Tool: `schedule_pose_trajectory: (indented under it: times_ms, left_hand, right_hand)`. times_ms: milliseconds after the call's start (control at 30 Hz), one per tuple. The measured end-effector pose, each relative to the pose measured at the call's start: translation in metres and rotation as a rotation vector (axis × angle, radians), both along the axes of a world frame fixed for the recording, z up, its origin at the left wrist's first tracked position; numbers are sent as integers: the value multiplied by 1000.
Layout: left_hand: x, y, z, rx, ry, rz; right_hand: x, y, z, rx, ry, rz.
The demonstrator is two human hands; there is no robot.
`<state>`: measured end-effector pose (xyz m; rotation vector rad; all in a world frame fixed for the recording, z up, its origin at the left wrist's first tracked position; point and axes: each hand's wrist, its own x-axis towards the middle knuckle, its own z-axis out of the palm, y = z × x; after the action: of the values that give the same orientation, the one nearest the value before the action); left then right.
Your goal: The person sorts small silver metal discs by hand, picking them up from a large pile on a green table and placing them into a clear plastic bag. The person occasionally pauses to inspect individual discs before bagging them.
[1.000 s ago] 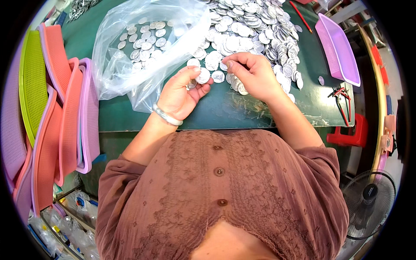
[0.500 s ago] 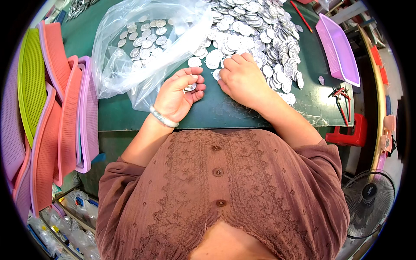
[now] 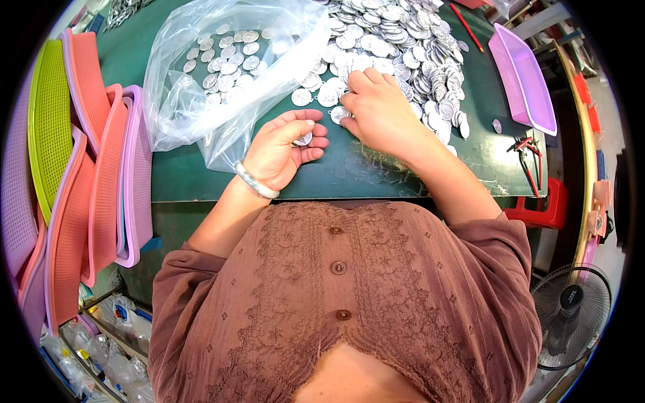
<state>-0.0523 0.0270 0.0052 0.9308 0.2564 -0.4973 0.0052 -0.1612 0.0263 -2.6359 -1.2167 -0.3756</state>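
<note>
My left hand (image 3: 285,142), with a pale bangle at the wrist, is turned palm up. Its thumb presses coin-like silver medallions (image 3: 304,140) against the curled fingers; how many lie there is hidden. At the near edge of the big medallion pile (image 3: 430,67), my right hand (image 3: 379,111) is palm down, fingers bent. Its thumb and fingertips close on the edge of a medallion (image 3: 338,115) at the pile's front. Left of the pile, a clear plastic bag (image 3: 171,114) lies with its mouth toward me and loose medallions (image 3: 228,60) inside.
On the green table's right are a purple basket (image 3: 524,80), a red pencil-like stick (image 3: 467,27), red-handled pliers (image 3: 531,161) and one stray medallion (image 3: 497,125). Stacked pink, green and purple baskets (image 3: 74,168) stand at left. A red stool (image 3: 547,205) and fan (image 3: 571,309) are at right.
My right hand has shifted slightly up and right, and its thumb has come into view beside the front medallion. The left hand has moved a little to the right and down, still holding medallions.
</note>
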Motion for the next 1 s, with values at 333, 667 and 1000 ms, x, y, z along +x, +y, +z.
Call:
schedule_pose_trajectory:
  times_ms: [333, 667, 1000]
  left_hand:
    - [-3, -1, 1, 46, -12, -1]
    - [-4, -4, 2, 62, -18, 18]
    - [-5, -5, 0, 54, -31, 27]
  right_hand:
    - [3, 8, 3, -136, 123, -57]
    - [4, 12, 8, -214, 148, -83]
    - [-1, 10, 6, -72, 211, -57]
